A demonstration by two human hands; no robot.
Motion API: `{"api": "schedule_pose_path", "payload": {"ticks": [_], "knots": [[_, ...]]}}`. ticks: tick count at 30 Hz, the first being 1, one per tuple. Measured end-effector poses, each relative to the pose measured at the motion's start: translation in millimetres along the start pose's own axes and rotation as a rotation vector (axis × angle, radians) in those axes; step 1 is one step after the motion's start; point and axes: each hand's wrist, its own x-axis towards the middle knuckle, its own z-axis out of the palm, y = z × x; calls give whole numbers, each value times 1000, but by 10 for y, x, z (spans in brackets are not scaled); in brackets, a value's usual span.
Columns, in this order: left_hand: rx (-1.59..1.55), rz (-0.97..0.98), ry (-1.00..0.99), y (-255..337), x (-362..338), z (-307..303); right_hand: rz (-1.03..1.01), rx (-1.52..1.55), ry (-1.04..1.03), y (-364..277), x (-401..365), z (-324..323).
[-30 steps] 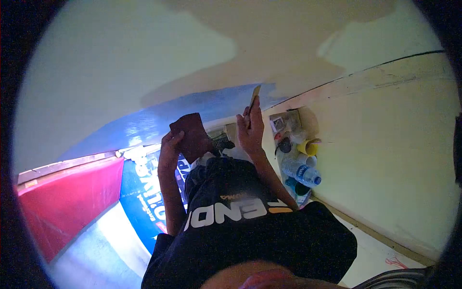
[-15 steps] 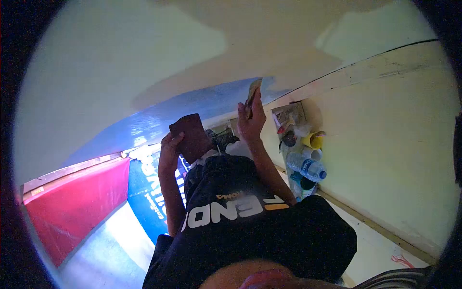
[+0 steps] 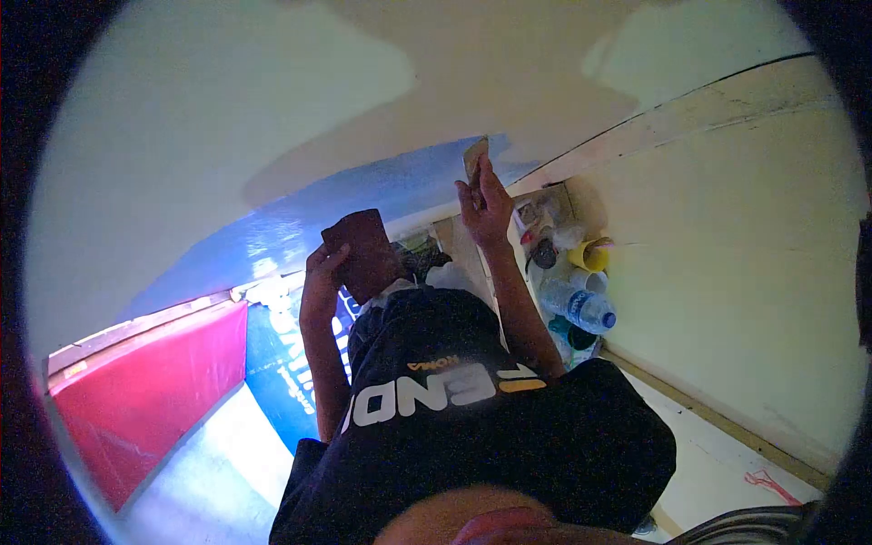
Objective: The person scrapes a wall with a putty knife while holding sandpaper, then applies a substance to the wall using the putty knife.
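In the head view, my left hand (image 3: 322, 280) grips a stiff-looking dark brown rectangular sheet (image 3: 365, 256) by its left side, thumb on its face. My right hand (image 3: 489, 213) is raised against the wall, its fingers closed around a small flat tan piece (image 3: 474, 156). What this piece is I cannot make out. Its upper end lies at or very near the blue lower band (image 3: 381, 179) of the pale wall (image 3: 227, 91); contact is not certain.
On the right, a ledge carries a clear plastic bottle (image 3: 586, 309), a yellow cup (image 3: 592, 257) and other small items. A pale side wall (image 3: 745, 254) rises beside them. A red panel (image 3: 154, 391) and a blue banner (image 3: 277, 363) stand at left.
My right hand has shifted slightly, and the tan piece now sits a little higher and further left. My left hand still holds the brown sheet, almost unmoved. The camera view has shifted a little.
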Motion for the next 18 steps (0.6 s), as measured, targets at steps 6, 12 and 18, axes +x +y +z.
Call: {"api": "schedule_pose_path", "payload": {"ticks": [6, 12, 18], "knots": [[0, -25, 6, -20, -16, 4, -67, 21, 4, 65, -37, -4], [29, -28, 35, -44, 3, -9, 288, 536, -126, 52, -111, -133], [20, 3, 11, 33, -57, 86, 628, 1531, -310, 177, -177, -350]]}}
